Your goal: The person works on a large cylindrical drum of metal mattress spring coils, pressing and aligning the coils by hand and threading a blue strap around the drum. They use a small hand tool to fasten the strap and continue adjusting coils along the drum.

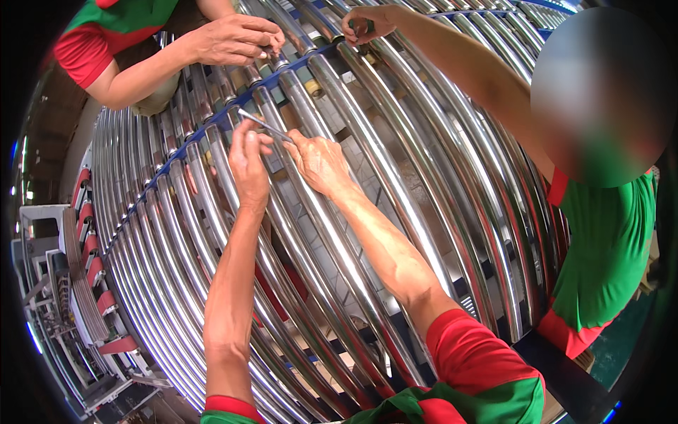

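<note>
My right hand [321,162] is closed around one end of a slim grey metal rod-shaped tool [265,125]; its exact kind I cannot make out. The tool slants up and left over the blue rail [232,106] between two rows of shiny metal rollers [367,166]. Close below the tool's far end, my left hand [249,166] hovers with its fingers loosely bent and a little apart. Nothing shows in that hand. Both forearms reach over the rollers.
At the upper left, another person's hands [240,39] work at roller ends by the rail. A person on the right stretches an arm across, the hand [367,25] holding something small and dark. Machinery with red rollers [92,244] stands at the left. Gaps separate the rollers.
</note>
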